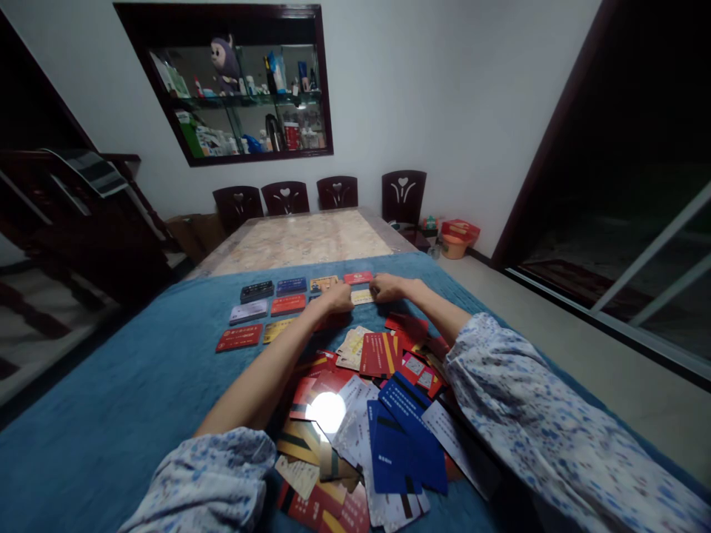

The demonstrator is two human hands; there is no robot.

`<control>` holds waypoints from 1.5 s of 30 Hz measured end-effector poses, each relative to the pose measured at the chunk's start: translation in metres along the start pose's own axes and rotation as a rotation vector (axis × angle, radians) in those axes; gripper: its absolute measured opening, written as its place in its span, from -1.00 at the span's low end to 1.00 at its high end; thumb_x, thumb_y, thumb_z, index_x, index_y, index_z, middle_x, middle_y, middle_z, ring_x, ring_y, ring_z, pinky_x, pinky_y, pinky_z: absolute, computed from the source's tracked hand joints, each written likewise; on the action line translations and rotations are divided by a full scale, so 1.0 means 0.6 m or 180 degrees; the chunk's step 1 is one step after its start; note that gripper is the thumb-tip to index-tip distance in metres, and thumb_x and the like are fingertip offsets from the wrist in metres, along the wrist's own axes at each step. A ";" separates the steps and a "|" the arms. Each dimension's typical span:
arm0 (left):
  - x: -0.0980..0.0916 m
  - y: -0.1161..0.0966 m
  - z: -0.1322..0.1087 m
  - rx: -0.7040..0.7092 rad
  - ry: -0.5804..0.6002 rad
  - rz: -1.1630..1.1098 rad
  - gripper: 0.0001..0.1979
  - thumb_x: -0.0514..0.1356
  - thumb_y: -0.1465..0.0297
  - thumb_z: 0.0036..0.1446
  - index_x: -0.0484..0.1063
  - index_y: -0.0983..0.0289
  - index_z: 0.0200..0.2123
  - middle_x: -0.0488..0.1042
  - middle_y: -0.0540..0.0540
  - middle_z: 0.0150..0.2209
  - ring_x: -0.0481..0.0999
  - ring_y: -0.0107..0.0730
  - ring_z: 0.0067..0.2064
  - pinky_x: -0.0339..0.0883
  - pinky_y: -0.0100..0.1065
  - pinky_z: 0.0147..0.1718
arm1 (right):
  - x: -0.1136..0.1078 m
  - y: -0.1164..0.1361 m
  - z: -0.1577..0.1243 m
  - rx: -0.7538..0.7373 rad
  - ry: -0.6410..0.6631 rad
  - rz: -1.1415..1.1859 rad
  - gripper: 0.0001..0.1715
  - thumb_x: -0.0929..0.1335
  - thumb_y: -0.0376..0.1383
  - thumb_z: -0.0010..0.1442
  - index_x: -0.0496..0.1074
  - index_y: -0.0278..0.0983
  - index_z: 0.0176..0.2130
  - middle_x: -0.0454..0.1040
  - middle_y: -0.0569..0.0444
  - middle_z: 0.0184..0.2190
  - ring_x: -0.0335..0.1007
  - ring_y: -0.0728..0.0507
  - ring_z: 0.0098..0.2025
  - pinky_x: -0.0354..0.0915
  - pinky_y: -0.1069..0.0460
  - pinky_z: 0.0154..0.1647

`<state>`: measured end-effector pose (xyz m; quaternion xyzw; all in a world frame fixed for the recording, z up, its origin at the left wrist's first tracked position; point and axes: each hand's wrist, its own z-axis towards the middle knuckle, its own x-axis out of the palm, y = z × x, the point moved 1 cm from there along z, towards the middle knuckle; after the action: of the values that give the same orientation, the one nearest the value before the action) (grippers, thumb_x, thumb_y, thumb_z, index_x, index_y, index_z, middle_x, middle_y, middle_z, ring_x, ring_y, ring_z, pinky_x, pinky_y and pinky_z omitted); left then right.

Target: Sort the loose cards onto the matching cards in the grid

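A cream card lies on the blue cloth, pinched at its ends between my two hands. My left hand has its fingers closed at the card's left end. At the right end, the fingers of my right hand are closed on it too. Just beyond are a red card stack and a yellow picture card. To the left sit small stacks: a dark one, a blue one, a pale one and a red one. My left forearm partly covers others.
Loose cards in red, blue, white and gold are heaped between my forearms. The blue cloth covers the near tabletop. Several dark chairs stand at the far end.
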<state>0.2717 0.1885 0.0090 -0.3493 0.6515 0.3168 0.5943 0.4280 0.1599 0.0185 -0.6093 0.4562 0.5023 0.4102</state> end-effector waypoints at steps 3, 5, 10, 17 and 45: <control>0.005 -0.001 0.002 0.0011 -0.0018 0.0018 -0.72 0.17 0.51 -0.02 0.54 0.30 -0.19 0.42 0.37 0.08 0.21 0.23 0.25 0.16 0.21 0.14 | -0.001 0.003 0.001 0.0067 0.0024 0.0026 -0.65 0.37 -0.32 0.09 0.58 -0.33 -0.11 0.58 -0.15 -0.10 0.52 -0.21 -0.11 0.34 0.09 -0.21; 0.008 -0.003 0.001 0.0022 -0.0052 0.0026 -0.69 0.15 0.51 -0.01 0.54 0.31 -0.16 0.39 0.41 0.10 0.20 0.25 0.25 0.14 0.22 0.15 | -0.002 0.006 0.002 0.0107 0.0038 0.0032 -0.63 0.38 -0.31 0.09 0.58 -0.33 -0.09 0.57 -0.17 -0.08 0.52 -0.22 -0.11 0.35 0.08 -0.21; 0.015 -0.005 0.000 0.0011 -0.0111 0.0046 -0.65 0.15 0.49 0.00 0.52 0.31 -0.10 0.36 0.41 0.14 0.15 0.25 0.28 0.09 0.24 0.17 | -0.004 0.012 0.001 0.0189 0.0042 0.0035 -0.63 0.38 -0.31 0.11 0.57 -0.35 -0.08 0.55 -0.21 -0.03 0.53 -0.24 -0.09 0.37 0.07 -0.17; 0.013 -0.007 -0.009 -0.0076 -0.0115 0.0060 -0.70 0.13 0.50 0.05 0.52 0.33 -0.13 0.36 0.39 0.14 0.19 0.20 0.26 0.09 0.23 0.17 | -0.007 0.015 -0.019 0.0191 -0.0040 -0.0010 -0.63 0.34 -0.32 0.18 0.55 -0.38 -0.05 0.53 -0.24 0.00 0.50 -0.24 -0.03 0.35 0.07 -0.11; -0.018 -0.060 -0.102 0.0483 -0.0680 -0.0063 -0.68 0.13 0.47 0.16 0.47 0.24 -0.01 0.36 0.25 0.10 0.18 0.04 0.16 0.13 0.04 0.03 | 0.000 -0.001 -0.187 0.0603 -0.0818 -0.0005 -0.66 0.30 -0.25 0.28 0.53 -0.17 0.01 0.53 -0.03 0.01 0.33 -0.24 0.05 0.22 0.00 -0.13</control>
<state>0.2682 0.1187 0.0258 -0.2739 0.6031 0.2961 0.6882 0.4551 0.0525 0.0361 -0.4990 0.4448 0.5305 0.5213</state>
